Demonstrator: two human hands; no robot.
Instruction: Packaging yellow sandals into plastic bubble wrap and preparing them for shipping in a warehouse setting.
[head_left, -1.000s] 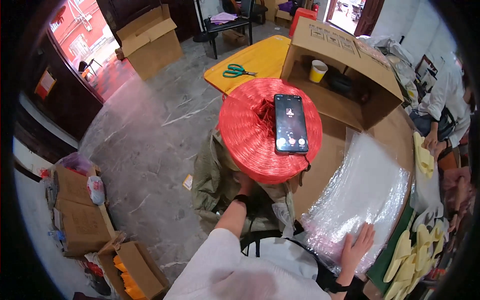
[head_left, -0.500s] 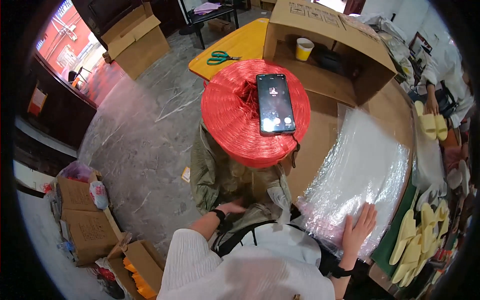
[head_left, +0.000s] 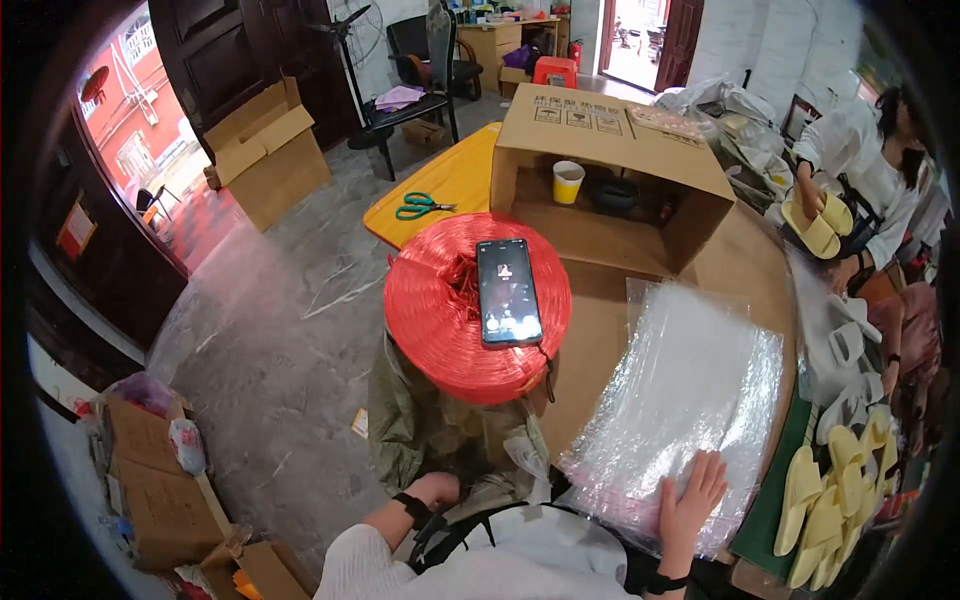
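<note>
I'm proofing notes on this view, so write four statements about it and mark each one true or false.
1. The phone lies on the red twine roll. True.
2. The right hand grips the scissors. False: the right hand rests flat on the clear plastic sheets.
3. The left hand is close to the green sack. True.
4. The cup stands on the floor. False: the cup is inside the open cardboard box.

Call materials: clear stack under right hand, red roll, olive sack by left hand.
Clear stack: probably plastic film, glossy; crinkled glare, see-through edges. Red roll: likely plastic twine, satin sheen on wound strands. Olive sack: dull, creased; woven plastic or cloth, can't tell.
</note>
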